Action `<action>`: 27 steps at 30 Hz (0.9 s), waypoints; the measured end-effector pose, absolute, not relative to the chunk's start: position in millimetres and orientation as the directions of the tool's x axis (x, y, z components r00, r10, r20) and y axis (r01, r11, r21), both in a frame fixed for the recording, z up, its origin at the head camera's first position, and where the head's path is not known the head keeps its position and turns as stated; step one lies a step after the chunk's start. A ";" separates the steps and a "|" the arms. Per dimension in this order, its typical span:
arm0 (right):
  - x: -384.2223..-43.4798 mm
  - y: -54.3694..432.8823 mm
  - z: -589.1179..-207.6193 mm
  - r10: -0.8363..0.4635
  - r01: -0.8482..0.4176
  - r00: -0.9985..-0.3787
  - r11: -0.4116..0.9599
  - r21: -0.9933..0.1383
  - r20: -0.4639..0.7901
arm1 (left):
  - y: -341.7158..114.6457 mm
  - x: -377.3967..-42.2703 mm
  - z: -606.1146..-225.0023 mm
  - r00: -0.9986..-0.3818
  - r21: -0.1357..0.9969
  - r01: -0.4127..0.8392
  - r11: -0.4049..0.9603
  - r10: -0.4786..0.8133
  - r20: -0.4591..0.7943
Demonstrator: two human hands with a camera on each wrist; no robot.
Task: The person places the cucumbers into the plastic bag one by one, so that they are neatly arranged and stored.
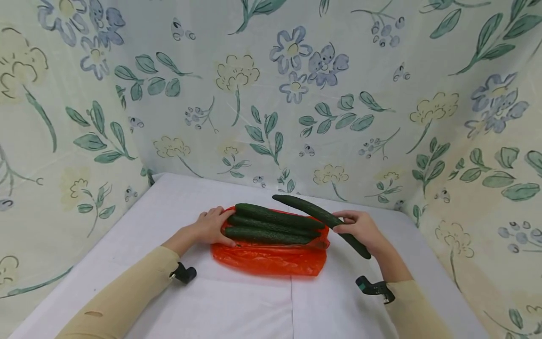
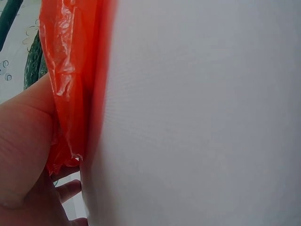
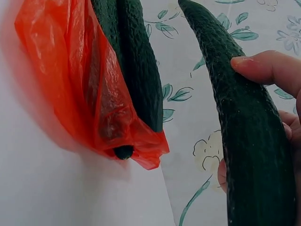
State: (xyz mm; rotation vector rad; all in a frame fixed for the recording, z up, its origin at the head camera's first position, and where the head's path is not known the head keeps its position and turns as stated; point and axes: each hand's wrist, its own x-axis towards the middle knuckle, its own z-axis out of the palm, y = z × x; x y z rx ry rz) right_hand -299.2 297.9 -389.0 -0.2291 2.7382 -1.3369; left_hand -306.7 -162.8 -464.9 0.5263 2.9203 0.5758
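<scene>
My right hand (image 1: 361, 229) holds a long, slightly curved dark green cucumber (image 1: 304, 205) at a slant, above the right end of a red plastic bag (image 1: 271, 262). The right wrist view shows the thumb on one side of this cucumber (image 3: 251, 136) and fingertips on the other. Three cucumbers (image 1: 271, 235) lie side by side on the bag, lengthwise from left to right. At their left ends, my left hand (image 1: 211, 227) grips the bag, thumb on the near side and fingers on the far side. In the left wrist view red film (image 2: 70, 61) bunches beside the thumb.
A white cloth (image 1: 237, 306) covers the table, with a seam running toward the front. Floral curtains (image 1: 271, 94) hang behind and at both sides. Small black devices are strapped at the left wrist (image 1: 184, 273) and right wrist (image 1: 374, 288).
</scene>
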 end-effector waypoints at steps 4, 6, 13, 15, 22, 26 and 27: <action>-302.3 285.0 -389.0 -0.206 -0.104 -0.978 0.602 -0.792 -0.028 | -163.3 -306.2 -465.1 -0.934 0.388 0.309 0.869 0.355 -0.052; -303.5 278.6 -388.6 -0.219 -0.116 -0.975 0.616 -0.779 -0.029 | -163.0 -306.7 -465.0 -0.933 0.384 0.312 0.869 0.357 -0.050; -310.1 259.1 -387.6 -0.291 -0.183 -0.957 0.632 -0.753 -0.012 | -162.0 -309.2 -465.1 -0.934 0.382 0.309 0.871 0.353 -0.050; -312.0 252.0 -387.7 -0.306 -0.186 -0.952 0.631 -0.754 -0.021 | -162.4 -309.3 -464.8 -0.934 0.383 0.308 0.871 0.353 -0.051; -317.7 226.9 -388.1 -0.374 -0.222 -0.926 0.635 -0.740 -0.043 | -164.0 -310.6 -466.5 -0.935 0.385 0.308 0.870 0.351 -0.046; -320.9 216.7 -392.5 -0.402 -0.235 -0.914 0.644 -0.728 -0.061 | -164.1 -309.1 -467.1 -0.934 0.391 0.308 0.867 0.354 -0.049; -321.5 214.3 -393.7 -0.409 -0.236 -0.910 0.645 -0.727 -0.067 | -164.1 -308.5 -467.0 -0.935 0.390 0.305 0.869 0.352 -0.051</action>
